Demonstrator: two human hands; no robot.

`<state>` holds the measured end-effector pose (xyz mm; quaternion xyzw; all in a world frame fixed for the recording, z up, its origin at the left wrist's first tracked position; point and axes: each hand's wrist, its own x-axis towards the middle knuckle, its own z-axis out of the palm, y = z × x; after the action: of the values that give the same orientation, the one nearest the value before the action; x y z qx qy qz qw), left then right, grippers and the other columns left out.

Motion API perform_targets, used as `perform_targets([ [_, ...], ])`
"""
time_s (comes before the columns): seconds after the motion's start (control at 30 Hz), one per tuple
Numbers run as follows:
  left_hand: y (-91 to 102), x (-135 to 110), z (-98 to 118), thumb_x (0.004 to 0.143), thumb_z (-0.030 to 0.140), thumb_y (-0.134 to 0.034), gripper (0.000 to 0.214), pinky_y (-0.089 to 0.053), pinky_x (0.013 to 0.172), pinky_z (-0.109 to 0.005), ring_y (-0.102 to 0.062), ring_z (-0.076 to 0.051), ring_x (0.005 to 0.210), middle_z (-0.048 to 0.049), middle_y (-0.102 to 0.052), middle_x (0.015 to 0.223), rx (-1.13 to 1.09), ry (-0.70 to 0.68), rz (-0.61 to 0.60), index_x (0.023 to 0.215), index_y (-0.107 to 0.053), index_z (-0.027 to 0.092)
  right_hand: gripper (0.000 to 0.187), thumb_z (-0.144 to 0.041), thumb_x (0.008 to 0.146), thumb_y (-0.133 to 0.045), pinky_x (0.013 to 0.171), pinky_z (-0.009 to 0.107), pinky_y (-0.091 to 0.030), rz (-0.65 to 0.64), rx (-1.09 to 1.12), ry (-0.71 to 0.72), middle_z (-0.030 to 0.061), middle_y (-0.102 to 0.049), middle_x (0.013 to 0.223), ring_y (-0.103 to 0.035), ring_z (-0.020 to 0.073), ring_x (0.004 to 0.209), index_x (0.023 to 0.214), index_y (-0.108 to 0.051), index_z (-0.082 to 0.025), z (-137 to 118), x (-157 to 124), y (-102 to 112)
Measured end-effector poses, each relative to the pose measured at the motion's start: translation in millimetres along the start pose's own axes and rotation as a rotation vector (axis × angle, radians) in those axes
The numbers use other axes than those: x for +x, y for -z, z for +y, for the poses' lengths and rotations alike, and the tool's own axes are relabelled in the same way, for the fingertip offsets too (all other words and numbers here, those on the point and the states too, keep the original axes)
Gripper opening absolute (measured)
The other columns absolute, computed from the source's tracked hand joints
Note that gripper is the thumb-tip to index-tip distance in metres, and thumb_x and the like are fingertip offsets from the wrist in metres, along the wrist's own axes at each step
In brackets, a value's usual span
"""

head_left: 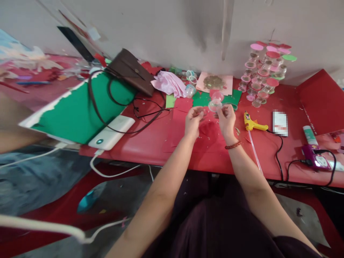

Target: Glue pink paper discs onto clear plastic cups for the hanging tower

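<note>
Over the red table, my right hand (227, 116) pinches a small transparent plastic cup (215, 105), which meets a piece with a pink round top (217, 96). Close by on the left, my left hand (194, 120) has its fingers pinched together; whatever is between them is too faint to name. Red paper sheets (178, 130) lie beneath both hands. Right of my right hand rests a yellow glue gun (254, 123) with a glue stick (255, 152) next to it. A tiered stack of similar cups with coloured discs (262, 77) stands at the back right.
At left are a green board (72, 107), a white power bank (112, 132) with cables and a brown bag (131, 71). Pink cloth (169, 84) and loose cups (190, 90) lie behind. A purple power adapter (317, 157) and red board (322, 102) are at right.
</note>
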<state>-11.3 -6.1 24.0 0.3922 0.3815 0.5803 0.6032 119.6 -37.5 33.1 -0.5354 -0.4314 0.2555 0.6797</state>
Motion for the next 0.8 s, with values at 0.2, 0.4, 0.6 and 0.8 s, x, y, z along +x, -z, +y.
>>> perform_targets([
  [0.2,1.1,-1.5,8.0,0.083,0.067,-0.078,0.05,-0.06,0.077,-0.033,-0.076,-0.021,0.083,-0.0116,-0.079,0.091,-0.16,0.4,-0.2,0.087,-0.075,0.017,0.006,-0.024,0.095,-0.063,0.083,0.033,-0.051,-0.096,-0.315,0.29,0.002,-0.07,0.087,-0.063,0.0183,0.084,0.089,-0.065,-0.025,-5.3,0.6,10.4],
  [0.4,-0.5,-1.9,7.0,0.083,0.039,-0.085,0.025,-0.063,0.081,-0.031,-0.077,-0.02,0.085,-0.0093,-0.081,0.092,-0.257,0.437,-0.226,0.093,-0.077,0.018,0.009,-0.025,0.096,-0.061,0.085,0.035,-0.052,-0.154,-0.33,0.338,0.0052,-0.073,0.096,-0.065,0.0209,0.094,0.093,-0.07,-0.025,-6.9,1.0,9.8],
  [0.6,0.4,-1.2,8.9,0.085,0.03,-0.078,0.014,-0.061,0.081,-0.029,-0.075,-0.018,0.091,-0.0067,-0.082,0.102,-0.304,0.348,-0.166,0.097,-0.078,0.021,0.017,-0.032,0.09,-0.073,0.07,0.026,-0.049,-0.046,-0.127,0.098,-0.0012,-0.066,0.083,-0.061,0.0128,0.076,0.089,-0.057,-0.024,-6.1,-4.6,-2.5],
  [0.8,4.5,-1.3,8.2,0.086,0.044,-0.077,0.027,-0.054,0.063,-0.033,-0.069,-0.018,0.074,-0.0081,-0.081,0.106,-0.212,0.278,-0.239,0.103,-0.078,0.023,0.043,-0.057,0.082,-0.082,0.056,0.02,-0.047,-0.379,0.178,-0.432,-0.0032,-0.066,0.065,-0.059,0.0085,0.057,0.074,-0.059,-0.022,-19.5,-16.3,-13.0],
])
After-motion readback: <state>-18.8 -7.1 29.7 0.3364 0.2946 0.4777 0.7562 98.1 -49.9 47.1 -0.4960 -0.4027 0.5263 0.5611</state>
